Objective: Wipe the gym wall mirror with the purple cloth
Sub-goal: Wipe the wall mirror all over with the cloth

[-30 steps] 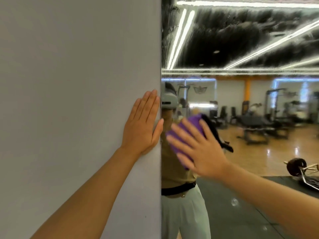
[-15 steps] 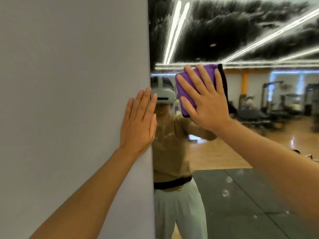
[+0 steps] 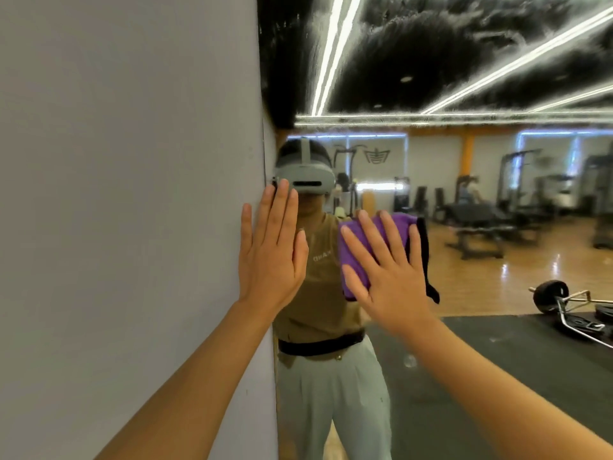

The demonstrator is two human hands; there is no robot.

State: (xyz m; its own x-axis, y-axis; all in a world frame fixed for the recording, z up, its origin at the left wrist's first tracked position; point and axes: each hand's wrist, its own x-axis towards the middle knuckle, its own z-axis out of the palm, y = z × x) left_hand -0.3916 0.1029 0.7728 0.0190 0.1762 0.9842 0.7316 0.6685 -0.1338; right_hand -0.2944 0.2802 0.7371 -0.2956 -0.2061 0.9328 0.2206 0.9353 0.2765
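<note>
Two hands, left hand (image 3: 270, 250) and right hand (image 3: 388, 277), one purple cloth (image 3: 396, 227), one mirror (image 3: 497, 194)

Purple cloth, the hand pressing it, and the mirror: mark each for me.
purple cloth (image 3: 353, 257), head view, bare fabric left of the fingers.
right hand (image 3: 394, 277), head view, back of the hand.
mirror (image 3: 497, 277), head view, glass right of the cloth.

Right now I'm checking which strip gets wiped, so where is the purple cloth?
In the head view, the purple cloth lies flat on the mirror under the right hand, just right of the left hand.
</note>
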